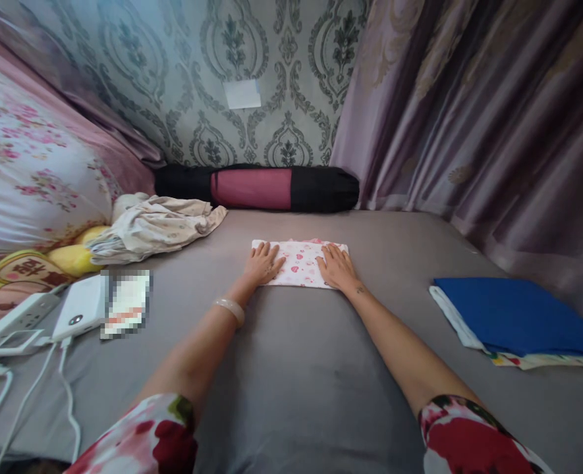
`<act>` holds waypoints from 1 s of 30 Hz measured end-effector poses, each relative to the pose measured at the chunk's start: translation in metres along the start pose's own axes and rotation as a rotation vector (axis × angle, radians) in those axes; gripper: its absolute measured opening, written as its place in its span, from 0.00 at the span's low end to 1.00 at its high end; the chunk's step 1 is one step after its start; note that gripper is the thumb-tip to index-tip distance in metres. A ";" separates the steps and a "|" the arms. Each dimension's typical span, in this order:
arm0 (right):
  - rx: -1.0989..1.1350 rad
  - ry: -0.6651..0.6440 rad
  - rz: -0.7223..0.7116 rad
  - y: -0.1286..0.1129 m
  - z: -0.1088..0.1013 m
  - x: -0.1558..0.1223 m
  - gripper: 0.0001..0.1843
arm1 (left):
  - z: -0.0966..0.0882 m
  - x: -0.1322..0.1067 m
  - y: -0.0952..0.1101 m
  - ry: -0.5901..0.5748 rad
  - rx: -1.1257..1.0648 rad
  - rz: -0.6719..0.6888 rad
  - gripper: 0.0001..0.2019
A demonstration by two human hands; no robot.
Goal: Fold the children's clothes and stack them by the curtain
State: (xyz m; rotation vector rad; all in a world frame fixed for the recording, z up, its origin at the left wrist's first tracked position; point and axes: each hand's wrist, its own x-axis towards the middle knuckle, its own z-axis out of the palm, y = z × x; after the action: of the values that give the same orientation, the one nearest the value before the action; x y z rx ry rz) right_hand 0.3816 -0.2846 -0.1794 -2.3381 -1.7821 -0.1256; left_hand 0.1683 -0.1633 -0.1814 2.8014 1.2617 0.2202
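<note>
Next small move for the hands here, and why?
Probably use the right hand to nudge in the pink strip: it pokes out past the far edge of the folded pink-printed white cloth, close to that hand. The left hand lies flat on the cloth's other end, so it could steady it.

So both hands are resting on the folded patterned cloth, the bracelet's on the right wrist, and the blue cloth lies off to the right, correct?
One slip: the head view shows the bracelet on the left wrist. The left hand and right hand rest on the patterned cloth, and the blue cloth lies to the right.
</note>
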 end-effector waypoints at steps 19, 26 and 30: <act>0.025 0.061 0.053 -0.033 0.008 0.001 0.27 | 0.009 -0.002 0.043 0.090 -0.004 0.047 0.26; 0.017 0.034 0.057 -0.035 0.001 0.001 0.27 | 0.005 0.000 0.045 0.039 0.006 0.039 0.26; 0.028 0.012 0.066 -0.042 -0.001 0.005 0.26 | 0.002 0.003 0.048 0.043 0.018 0.055 0.24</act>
State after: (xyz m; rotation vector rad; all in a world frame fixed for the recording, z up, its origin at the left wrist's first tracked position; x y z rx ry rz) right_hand 0.3426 -0.2698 -0.1735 -2.3687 -1.6882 -0.1034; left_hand 0.2061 -0.1933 -0.1774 2.8643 1.2013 0.2754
